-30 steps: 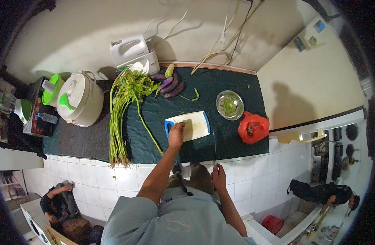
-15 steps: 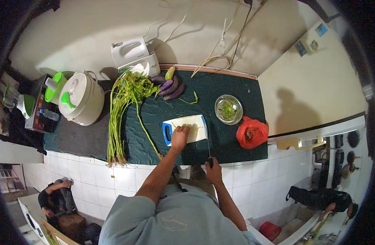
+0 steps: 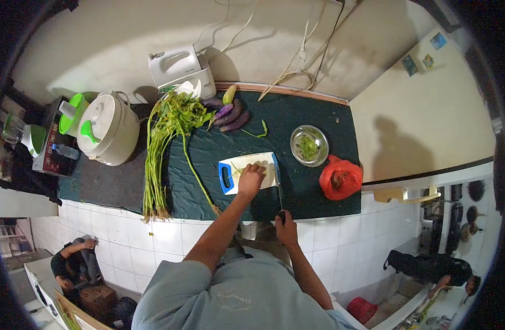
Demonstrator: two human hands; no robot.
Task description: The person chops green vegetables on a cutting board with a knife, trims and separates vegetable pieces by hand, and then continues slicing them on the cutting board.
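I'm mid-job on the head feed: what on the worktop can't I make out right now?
All in the head view:
Beneath the left hand: its fingers and palm cover part of the cutting board.
Grip of the knife: partly hidden by the right hand.
Knife tip: too thin and small to tell whether it touches the board.
Inside the red bag: plastic folds hide most of it.
Green bits: too small to identify.
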